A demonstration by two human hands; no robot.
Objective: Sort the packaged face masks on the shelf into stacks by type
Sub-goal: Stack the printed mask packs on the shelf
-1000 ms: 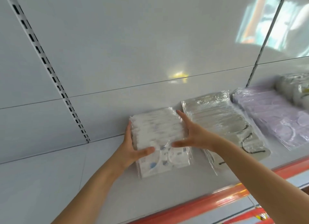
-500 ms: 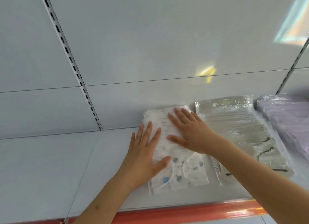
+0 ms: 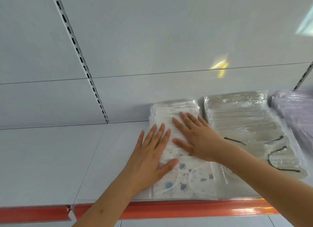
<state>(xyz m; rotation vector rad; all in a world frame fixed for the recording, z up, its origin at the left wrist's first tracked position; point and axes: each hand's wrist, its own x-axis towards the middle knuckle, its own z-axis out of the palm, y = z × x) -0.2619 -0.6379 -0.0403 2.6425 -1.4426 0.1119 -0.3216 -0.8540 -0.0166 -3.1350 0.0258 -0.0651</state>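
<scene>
Flat out: straight, spread fingers [image 3: 187, 123] of both hands press a stack of blue-printed white children's masks [image 3: 184, 174] onto a white shelf [image 3: 50, 167].

Neither the left hand [image 3: 149, 157] nor the right hand [image 3: 196, 138] curls round anything; the palms-down press looks meant to level and square the slippery packets. The stack's long axis runs 6 to 12 o'clock, ear loops at 6, far end against the back panel [image 3: 152, 40]. Just beside it at 3 o'clock lie a grey mask stack [image 3: 250, 128], then lilac packs [image 3: 298, 118].
</scene>
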